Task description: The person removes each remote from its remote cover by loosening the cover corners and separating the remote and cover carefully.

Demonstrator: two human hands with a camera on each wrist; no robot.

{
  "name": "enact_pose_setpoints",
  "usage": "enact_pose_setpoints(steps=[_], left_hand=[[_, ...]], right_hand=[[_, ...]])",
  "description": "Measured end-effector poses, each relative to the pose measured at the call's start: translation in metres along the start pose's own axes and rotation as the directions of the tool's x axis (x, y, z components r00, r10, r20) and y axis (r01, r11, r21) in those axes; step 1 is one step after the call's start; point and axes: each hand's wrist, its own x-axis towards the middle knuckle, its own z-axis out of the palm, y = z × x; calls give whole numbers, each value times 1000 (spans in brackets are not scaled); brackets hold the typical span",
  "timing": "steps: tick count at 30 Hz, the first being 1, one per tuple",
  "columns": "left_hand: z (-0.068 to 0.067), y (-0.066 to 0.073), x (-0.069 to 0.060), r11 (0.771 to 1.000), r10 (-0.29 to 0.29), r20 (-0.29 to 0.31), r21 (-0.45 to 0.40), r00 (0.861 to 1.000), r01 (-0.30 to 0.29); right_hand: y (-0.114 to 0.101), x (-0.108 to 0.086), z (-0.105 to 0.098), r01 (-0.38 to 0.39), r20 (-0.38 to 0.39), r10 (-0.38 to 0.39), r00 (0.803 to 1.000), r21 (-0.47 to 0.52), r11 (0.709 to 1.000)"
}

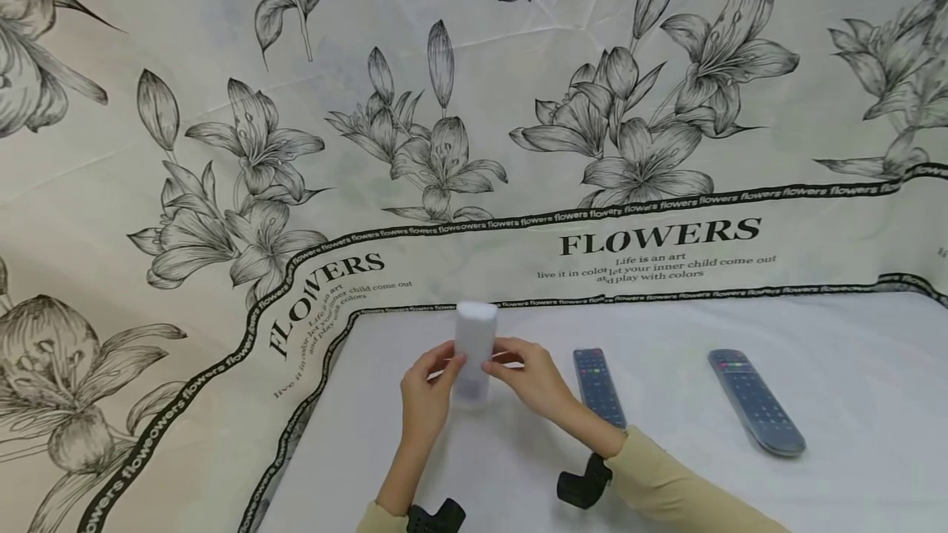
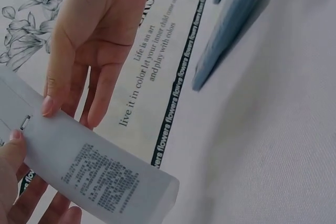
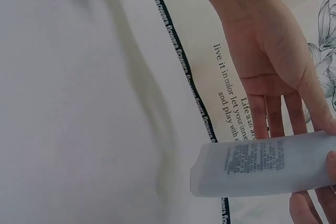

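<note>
A white flat bottle-like object (image 1: 475,340) is held upright between both hands above the white table. The left hand (image 1: 427,401) pinches its left edge, the right hand (image 1: 535,379) its right edge. In the left wrist view, small dark print covers part of the white object (image 2: 100,166); the left hand's thumb (image 2: 12,150) lies on its face, and the right hand (image 2: 100,45) grips the other edge. The right wrist view shows the same white object (image 3: 252,166), with the left hand (image 3: 268,66) behind it and the right hand's thumb at the frame edge.
To the right of the hands lie two dark remote controls, one (image 1: 600,387) near the right forearm and a larger one (image 1: 757,403) farther right. A floral printed cloth (image 1: 474,261) with lettering rises behind the white table surface (image 1: 874,385).
</note>
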Motion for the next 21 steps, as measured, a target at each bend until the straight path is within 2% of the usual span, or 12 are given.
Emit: enact_pose_setpoints(steps=[9,14,21], left_hand=[[-3,-1,-2,999,-46,-3,21,999,46],[-3,-4,-4,995,-75,-1,60,997,75],[-2,-9,-4,989,-102,12,108,995,100]], right_hand=[[-1,2,2,-41,9,40,999,38,998],[2,2,5,-81,12,80,997,118,990],[5,4,7,-152,32,149,988,226,962]])
